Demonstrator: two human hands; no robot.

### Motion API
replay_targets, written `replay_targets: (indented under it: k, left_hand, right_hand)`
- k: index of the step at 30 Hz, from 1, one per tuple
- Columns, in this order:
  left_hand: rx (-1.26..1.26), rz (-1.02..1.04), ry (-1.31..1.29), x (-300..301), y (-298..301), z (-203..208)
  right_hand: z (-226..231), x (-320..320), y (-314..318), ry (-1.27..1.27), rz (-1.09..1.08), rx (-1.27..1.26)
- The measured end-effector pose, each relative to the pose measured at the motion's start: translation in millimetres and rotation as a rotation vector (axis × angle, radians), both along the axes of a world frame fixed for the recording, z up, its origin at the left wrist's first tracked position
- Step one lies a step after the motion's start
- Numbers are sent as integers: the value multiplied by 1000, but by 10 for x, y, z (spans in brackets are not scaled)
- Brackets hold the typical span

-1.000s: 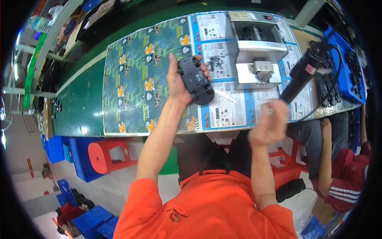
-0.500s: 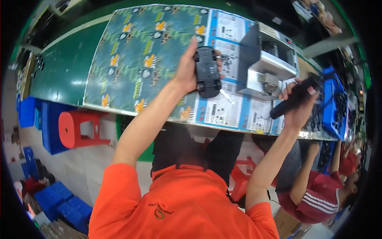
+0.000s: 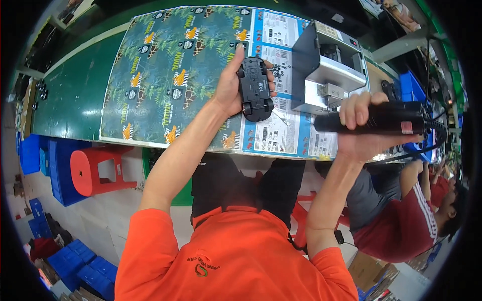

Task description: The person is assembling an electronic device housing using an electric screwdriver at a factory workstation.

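Note:
My left hand (image 3: 232,86) is closed round a black toy car (image 3: 257,90), its underside and wheels turned up. The fingers wrap its right edge and the thumb points away along the left. In my right hand (image 3: 359,128) lies a black electric screwdriver (image 3: 379,119), held nearly level with its tip toward the car and a cord at its rear. The tip is well apart from the car. Small dark screws (image 3: 282,71) lie scattered on the sheet just right of the car. A thin white stick-like piece (image 3: 282,118) rests below them.
A grey metal machine (image 3: 334,75) stands on the printed board (image 3: 165,85) at the right. Blue bins (image 3: 412,89) of dark parts sit beyond it. A person in a dark red shirt (image 3: 391,226) sits close on my right. A red stool (image 3: 98,170) stands at the left.
The screwdriver has swung from a slanted pose to nearly level, its tip moving left and away from me. My left hand and the car have shifted slightly left.

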State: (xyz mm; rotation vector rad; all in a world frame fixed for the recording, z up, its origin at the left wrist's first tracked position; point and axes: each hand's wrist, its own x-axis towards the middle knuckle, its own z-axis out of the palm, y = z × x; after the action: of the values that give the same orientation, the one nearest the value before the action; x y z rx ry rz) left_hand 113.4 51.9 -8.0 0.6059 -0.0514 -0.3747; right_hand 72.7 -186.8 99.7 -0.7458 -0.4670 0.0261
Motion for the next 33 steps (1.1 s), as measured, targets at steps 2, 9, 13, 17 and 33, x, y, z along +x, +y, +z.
replay_targets:
  k: [2,9,13,17,33]
  left_hand:
    - [7,-2,-8,-8,-27,2]
    - [122,10,21,-96,-124,51]
    - [109,24,33,-112,-135,77]
    - [135,16,51,-117,-135,102]
    - [140,38,42,-118,-198,74]
  right_hand:
    - [29,63,218,-106,-110,22]
    - [95,232,764,-230,-439,-24]
    - [33,327,965,-191,-511,-33]
    - [-22,380,1050,-166,-544,-22]
    - [-50,294,1016,-140,-627,-5]
